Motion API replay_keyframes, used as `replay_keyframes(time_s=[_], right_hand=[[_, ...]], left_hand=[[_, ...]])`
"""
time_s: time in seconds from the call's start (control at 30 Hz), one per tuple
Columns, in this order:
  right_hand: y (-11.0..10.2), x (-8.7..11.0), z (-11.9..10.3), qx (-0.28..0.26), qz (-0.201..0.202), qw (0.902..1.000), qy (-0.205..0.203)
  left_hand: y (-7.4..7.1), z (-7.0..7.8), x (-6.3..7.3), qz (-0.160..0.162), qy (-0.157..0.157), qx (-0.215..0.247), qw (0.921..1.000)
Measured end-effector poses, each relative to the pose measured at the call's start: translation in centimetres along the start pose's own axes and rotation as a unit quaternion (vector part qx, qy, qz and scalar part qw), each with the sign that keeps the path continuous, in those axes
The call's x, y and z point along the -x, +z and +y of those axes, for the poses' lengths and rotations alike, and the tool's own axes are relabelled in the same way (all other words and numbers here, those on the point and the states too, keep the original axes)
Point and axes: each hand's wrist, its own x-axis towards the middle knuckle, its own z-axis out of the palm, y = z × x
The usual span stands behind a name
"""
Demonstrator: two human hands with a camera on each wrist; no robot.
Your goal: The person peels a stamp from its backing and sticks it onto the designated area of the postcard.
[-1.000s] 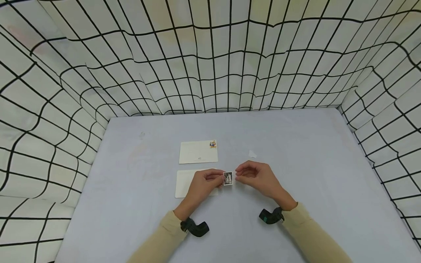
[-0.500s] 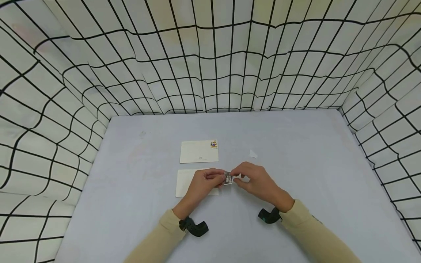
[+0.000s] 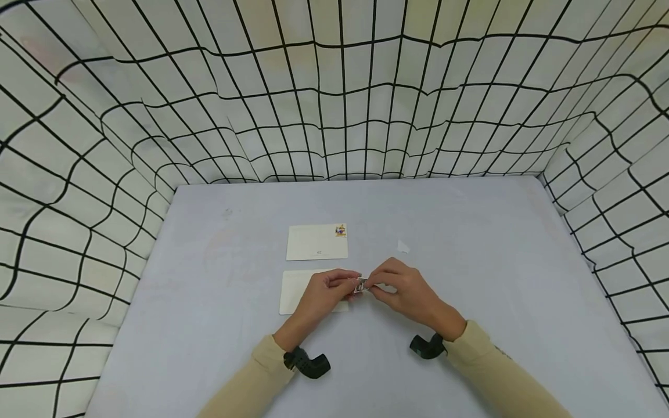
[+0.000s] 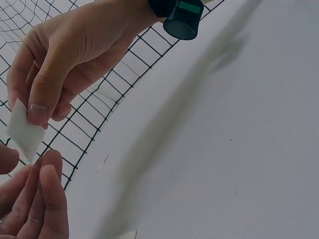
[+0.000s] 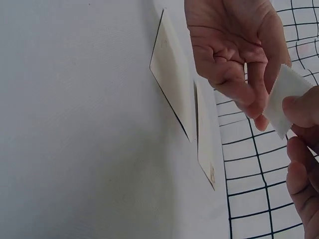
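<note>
A small stamp (image 3: 360, 285), with a dark picture on its face and a perforated white edge, is held up between both hands in front of the lower card. My left hand (image 3: 323, 293) pinches its left side. My right hand (image 3: 405, 290) pinches the right side. Seen in the right wrist view, the right thumb (image 5: 301, 110) presses on the blank white back of the stamp. The left wrist view also shows that back tilted, with the left hand's fingers (image 4: 52, 179) at its lower corner. Exact fingertip contact of the left hand is partly hidden.
A cream card (image 3: 316, 242) with a colourful stamp (image 3: 340, 230) at its upper right corner lies behind the hands. Another cream card (image 3: 291, 292) is partly covered by the left hand. A small white scrap (image 3: 403, 247) lies right of the cards. Gridded walls (image 3: 345, 104) surround the white table.
My right hand has moved left from beside the stamp and now takes hold of its right side. The stamp has tilted, showing less of its face. The left hand stays nearly still.
</note>
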Motion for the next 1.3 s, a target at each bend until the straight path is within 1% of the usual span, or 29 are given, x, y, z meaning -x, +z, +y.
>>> replay_keyframes(time_s=[0.07,0.17,0.3,0.4,0.53,0.63,0.77,0.8,0.87,1.13,1.23,1.3], right_hand=[[0.0,0.1,-0.1,-0.016,0.0,0.9997,0.016],[0.1,0.3,-0.1,-0.046,-0.005,0.9979,0.045],[0.1,0.4,-0.2,-0.077,-0.009,0.9927,0.092],[0.1,0.6,-0.3,-0.1,-0.007,0.985,0.14],[0.1,0.6,-0.5,-0.141,-0.005,0.9668,0.213],[0.2,0.6,-0.6,-0.175,-0.004,0.9487,0.264],[0.4,0.8,-0.5,-0.226,-0.007,0.9215,0.316],[0.5,0.9,-0.5,-0.235,-0.008,0.9158,0.326],[0.6,1.0,-0.3,-0.247,-0.011,0.9079,0.339],[0.8,1.1,-0.1,-0.264,-0.017,0.8942,0.361],[0.9,1.1,-0.1,-0.267,-0.018,0.8913,0.366],[1.0,1.1,-0.1,-0.267,-0.017,0.8912,0.367]], left_hand=[[-0.1,-0.1,0.0,0.004,0.013,-0.017,0.9998],[-0.3,-0.2,0.1,0.011,0.042,-0.034,0.9985],[-0.4,0.0,0.2,0.004,0.074,-0.045,0.9962],[-0.3,0.2,0.3,-0.007,0.092,-0.051,0.9944],[-0.2,0.6,0.6,-0.017,0.105,-0.055,0.9928],[-0.1,0.8,0.6,-0.019,0.101,-0.051,0.9933],[0.1,0.7,0.6,-0.016,0.088,-0.045,0.995],[0.2,0.7,0.6,-0.014,0.082,-0.043,0.9956],[0.4,0.6,0.4,-0.008,0.071,-0.037,0.9967],[0.9,0.3,0.0,0.02,0.028,-0.009,0.9994],[1.0,0.0,-0.2,0.022,0.02,0.0,0.9996],[1.0,-0.1,-0.2,0.025,0.016,0.003,0.9996]])
